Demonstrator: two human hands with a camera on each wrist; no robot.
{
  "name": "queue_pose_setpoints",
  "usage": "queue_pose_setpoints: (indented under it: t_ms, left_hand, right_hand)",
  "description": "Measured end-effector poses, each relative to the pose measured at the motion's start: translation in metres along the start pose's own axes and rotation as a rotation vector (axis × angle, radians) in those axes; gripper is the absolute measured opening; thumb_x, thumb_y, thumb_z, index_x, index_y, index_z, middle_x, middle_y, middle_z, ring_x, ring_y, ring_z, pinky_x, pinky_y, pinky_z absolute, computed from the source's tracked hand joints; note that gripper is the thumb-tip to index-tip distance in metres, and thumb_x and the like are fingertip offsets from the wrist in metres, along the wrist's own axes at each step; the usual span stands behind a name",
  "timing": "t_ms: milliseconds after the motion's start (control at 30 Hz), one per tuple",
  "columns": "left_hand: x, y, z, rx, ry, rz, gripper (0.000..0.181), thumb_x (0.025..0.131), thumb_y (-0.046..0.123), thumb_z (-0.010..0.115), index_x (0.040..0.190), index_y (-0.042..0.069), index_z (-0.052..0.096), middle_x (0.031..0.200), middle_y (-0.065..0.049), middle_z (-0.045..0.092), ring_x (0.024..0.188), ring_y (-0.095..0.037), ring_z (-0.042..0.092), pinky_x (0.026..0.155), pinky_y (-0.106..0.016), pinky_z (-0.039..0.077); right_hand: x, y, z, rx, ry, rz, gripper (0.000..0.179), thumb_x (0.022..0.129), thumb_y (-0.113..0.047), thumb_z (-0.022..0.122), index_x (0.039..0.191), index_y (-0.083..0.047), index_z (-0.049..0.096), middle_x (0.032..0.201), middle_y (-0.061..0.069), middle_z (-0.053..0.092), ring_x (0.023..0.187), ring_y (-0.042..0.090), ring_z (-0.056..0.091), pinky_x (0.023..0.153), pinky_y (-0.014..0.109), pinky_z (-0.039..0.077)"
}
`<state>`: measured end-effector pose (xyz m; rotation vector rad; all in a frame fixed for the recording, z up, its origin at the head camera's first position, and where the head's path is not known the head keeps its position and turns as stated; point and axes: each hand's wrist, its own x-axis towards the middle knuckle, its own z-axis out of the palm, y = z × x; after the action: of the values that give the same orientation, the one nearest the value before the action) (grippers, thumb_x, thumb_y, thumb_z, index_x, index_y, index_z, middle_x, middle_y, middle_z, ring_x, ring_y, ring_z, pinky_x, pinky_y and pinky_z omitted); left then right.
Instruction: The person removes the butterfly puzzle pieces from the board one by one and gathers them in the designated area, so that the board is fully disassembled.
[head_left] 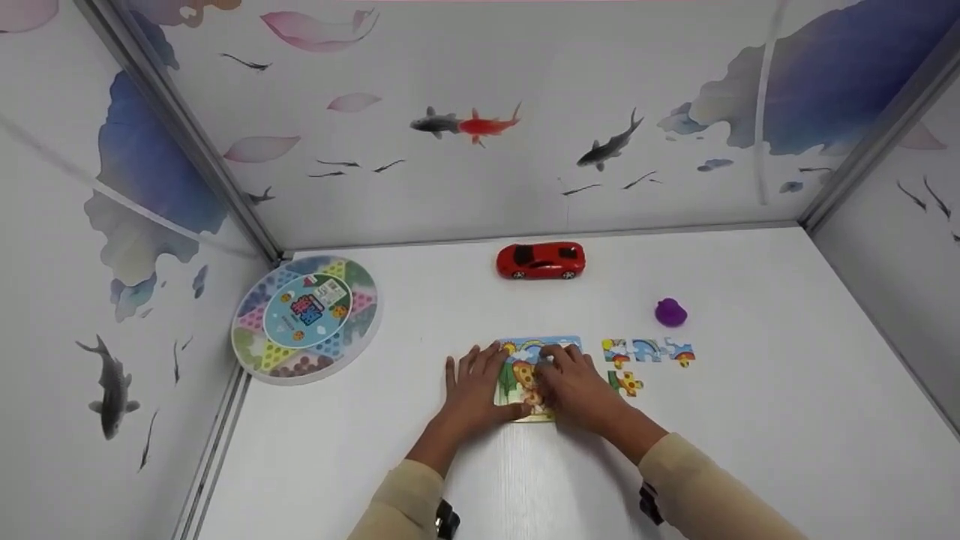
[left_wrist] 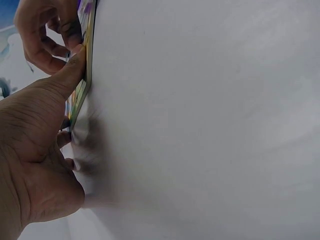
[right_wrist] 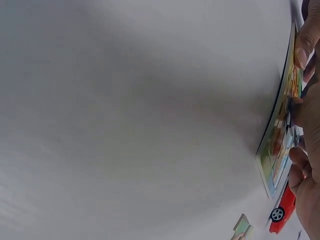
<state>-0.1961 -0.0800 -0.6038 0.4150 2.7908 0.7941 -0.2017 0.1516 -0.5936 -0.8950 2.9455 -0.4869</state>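
Note:
A colourful jigsaw puzzle point(head_left: 517, 349) in a flat tray lies on the white table between both hands. My left hand point(head_left: 474, 394) rests along its left side, with fingers spread and fairly straight. In the left wrist view, the left thumb point(left_wrist: 71, 72) presses on the near edge of the puzzle tray point(left_wrist: 80, 97). My right hand point(head_left: 581, 390) bends its fingers over the right half and pinches a jigsaw piece point(right_wrist: 293, 132) against the picture; the fingers mostly hide that piece. Several loose jigsaw pieces point(head_left: 646, 350) lie to the right of the tray.
A red toy car point(head_left: 540, 261) stands behind the puzzle, near the back wall. A small purple object point(head_left: 671, 312) sits at the right, beyond the loose pieces. At the left lies a round Chinese checkers box point(head_left: 360, 330). Printed panels point(head_left: 480, 195) enclose the table at the back and sides.

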Motion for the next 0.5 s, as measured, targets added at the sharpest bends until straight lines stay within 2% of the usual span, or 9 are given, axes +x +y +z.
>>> queue_pose_setpoints:
  t_ms: [200,500]
  left_hand:
    - [-0.0004,-0.0001,0.0016,-0.01,0.009,0.002,0.103,0.091,0.061,0.084,0.171,0.014,0.039,0.181,-0.008,0.034,0.17,-0.041,0.023,0.135,-0.077,0.006]
    - [0.0019,-0.0017,0.0012,-0.006,0.003,0.007,0.105,0.09,0.065,0.083,0.171,0.014,0.039,0.182,-0.008,0.033,0.169,-0.041,0.024,0.134,-0.077,0.007]
  right_hand:
    - [-0.002,0.0016,-0.0047,0.013,-0.001,-0.044,0.033,0.106,-0.02,0.074,0.137,-0.01,0.072,0.153,0.016,0.057,0.132,0.038,0.054,0.104,0.061,0.053]
    - [-0.0008,0.0065,-0.0077,0.056,-0.036,-0.055,0.033,0.109,-0.024,0.068,0.139,-0.011,0.071,0.157,0.016,0.055,0.135,0.037,0.053,0.111,0.066,0.051]
